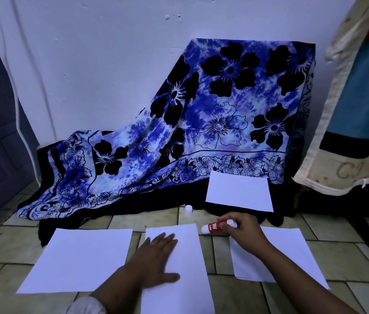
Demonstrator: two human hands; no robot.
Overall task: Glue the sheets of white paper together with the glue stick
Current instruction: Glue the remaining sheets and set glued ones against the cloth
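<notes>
The glue stick lies nearly level in the right hand, whose fingers and thumb are curled round its near end. Its red body and white far end jut out to the left of the fingertips, just beside the top right corner of the middle sheet. Which end carries the glue cannot be told, nor whether the far end touches the floor. The low, sideways hold suggests the stick is being brought to that sheet's edge, not set down.

The left hand lies flat on the middle sheet, fingers straight and spread, thumb out toward the near side. It grasps nothing. It is probably pinning the paper so it does not slide when the stick is rubbed along it.

Left of those fingers, apart from the middle sheet, lies a second sheet. Under the right forearm lies a third, with what looks like another edge showing beneath it, so it may already be a pair. Beyond the right fingers a fourth sheet rests on the dark hem of a flowered cloth. Spread out this way, each sheet can be reached singly.

The white cap stands on the floor beyond the left fingertips, near the cloth's hem and out of the way.
</notes>
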